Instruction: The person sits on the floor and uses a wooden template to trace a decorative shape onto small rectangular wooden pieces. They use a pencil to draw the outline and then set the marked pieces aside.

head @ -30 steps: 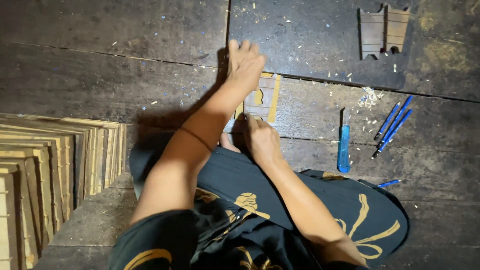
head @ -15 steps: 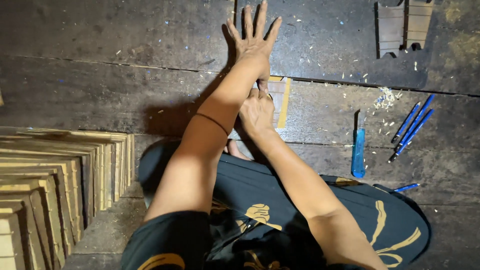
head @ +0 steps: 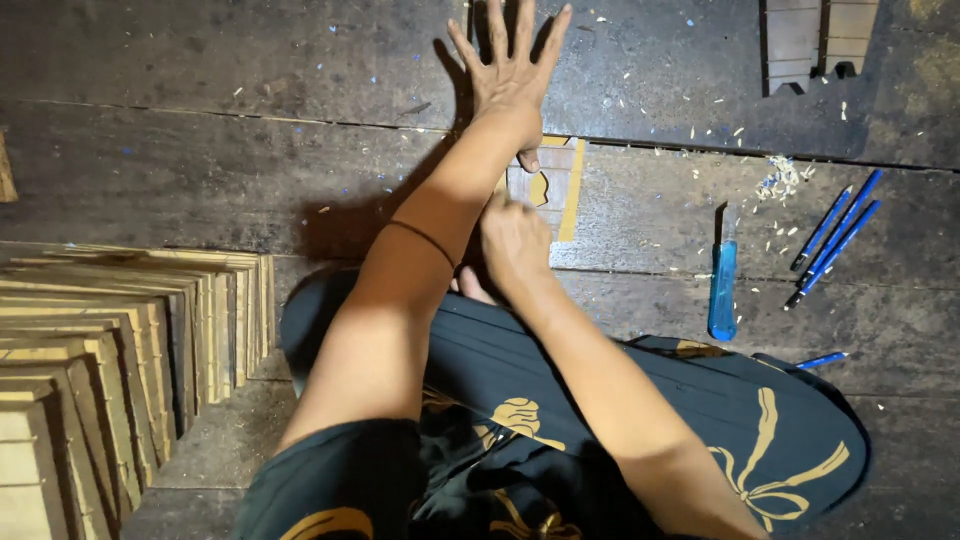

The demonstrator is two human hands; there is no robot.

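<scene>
A small flat wooden panel (head: 558,188) with pale strips and a carved cut-out lies on the dark plank floor in front of me. My left hand (head: 510,70) is stretched out beyond the panel's far edge. Its palm is down, its fingers are spread wide, and its thumb touches the panel's top edge. My right hand (head: 514,243) sits at the panel's near left corner with its fingers curled. Whatever is inside them is hidden. My forearms cross over my lap, which is covered in dark cloth with a gold pattern.
A blue-handled cutter (head: 722,290) lies to the right, with three blue pencil-like tools (head: 836,236) beyond it and another (head: 822,360) by my knee. A carved wooden piece (head: 818,42) lies top right near wood shavings (head: 778,180). Stacked wooden slat pieces (head: 120,350) fill the left.
My left hand has slid farther away and spread its fingers flat. My right hand went up over the panel, then drew back to its near corner.
</scene>
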